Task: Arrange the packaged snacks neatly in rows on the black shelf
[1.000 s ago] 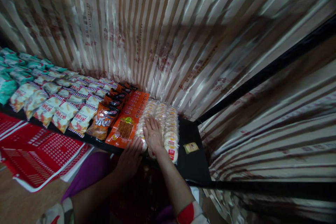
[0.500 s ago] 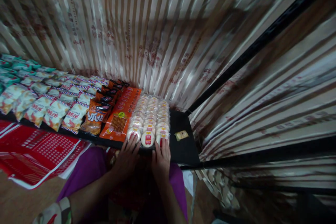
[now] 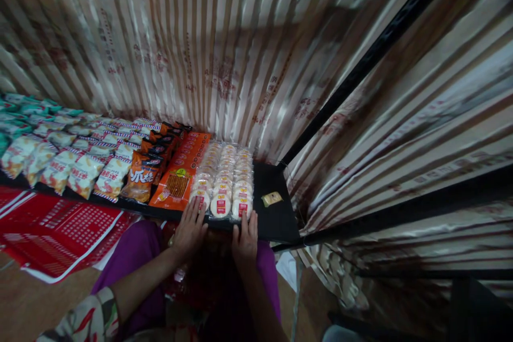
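Clear packs of round white rice crackers (image 3: 226,176) lie in three rows on a black shelf (image 3: 276,222). My left hand (image 3: 189,228) rests flat at the shelf's front edge, fingertips touching the left row's front pack. Just to its right, my right hand (image 3: 245,236) has its fingers stretched out against the front of the right row. Both hands are open and hold nothing.
An orange snack pack (image 3: 182,173) lies left of the crackers, then dark orange bags (image 3: 145,173) and rows of white-and-red bags (image 3: 84,171). A small yellow packet (image 3: 272,199) sits alone to the right. A red basket (image 3: 60,232) is lower left. Striped curtains hang behind and to the right.
My right hand came off the top of the cracker packs and drew back to the shelf's front edge. The left hand stayed at the front. The view shifted slightly.
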`<state>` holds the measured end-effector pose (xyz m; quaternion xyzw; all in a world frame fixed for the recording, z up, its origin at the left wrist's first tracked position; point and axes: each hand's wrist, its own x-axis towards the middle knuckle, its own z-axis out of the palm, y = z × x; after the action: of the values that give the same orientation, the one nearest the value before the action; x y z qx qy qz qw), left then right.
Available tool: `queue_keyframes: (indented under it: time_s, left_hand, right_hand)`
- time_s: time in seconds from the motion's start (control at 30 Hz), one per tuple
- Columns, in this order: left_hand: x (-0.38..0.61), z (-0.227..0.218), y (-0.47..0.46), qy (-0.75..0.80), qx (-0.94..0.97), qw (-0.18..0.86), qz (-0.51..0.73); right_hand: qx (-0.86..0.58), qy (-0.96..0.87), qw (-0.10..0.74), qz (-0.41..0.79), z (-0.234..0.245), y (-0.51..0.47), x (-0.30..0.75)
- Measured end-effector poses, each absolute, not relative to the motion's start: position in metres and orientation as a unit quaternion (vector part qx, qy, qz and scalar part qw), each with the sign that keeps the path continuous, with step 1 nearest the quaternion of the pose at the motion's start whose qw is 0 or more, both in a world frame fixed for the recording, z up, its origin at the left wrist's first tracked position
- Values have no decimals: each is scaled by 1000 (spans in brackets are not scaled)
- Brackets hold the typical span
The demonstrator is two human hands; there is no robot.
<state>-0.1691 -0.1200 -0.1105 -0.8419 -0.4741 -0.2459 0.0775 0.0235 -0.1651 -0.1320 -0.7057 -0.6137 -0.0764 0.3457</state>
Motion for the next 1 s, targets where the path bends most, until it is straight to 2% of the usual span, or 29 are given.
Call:
queue_keyframes:
  time_s: [0.53,1.0]
  left_hand:
    - [-173,-105,-119,-458,-855,80,-231]
    - [-129,-61,-60,-438,-874,59,-202]
  right_hand:
    - [-715,-615,325,-68,-126,-166,22]
    - [-707,-620,319,-117,-112,-146,-1]
